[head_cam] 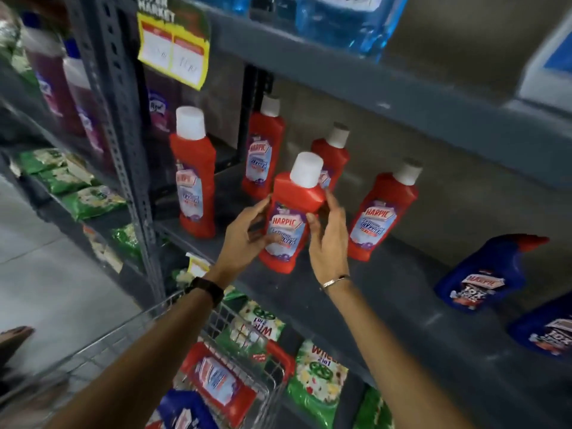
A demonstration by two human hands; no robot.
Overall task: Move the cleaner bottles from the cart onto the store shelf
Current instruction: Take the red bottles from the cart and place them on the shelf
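Observation:
A red cleaner bottle [289, 218] with a white cap stands near the front of the grey store shelf [356, 308]. My left hand [247, 239] cups its left side, thumb across the label. My right hand [328, 239] touches its right side with the fingers spread. Several more red bottles stand on the same shelf: one at the left [193, 178], two further back [263, 153] [332, 156], one to the right [380, 215]. The wire cart [244, 363] below holds another red bottle [216, 382] lying down and a blue one [182, 413].
Two blue cleaner bottles [486, 274] [548, 335] stand at the shelf's right. Green detergent packs [315, 376] fill the shelf below. A grey upright post [127, 144] with a yellow price tag [173, 54] bounds the shelf on the left. Blue packs [346, 23] sit above.

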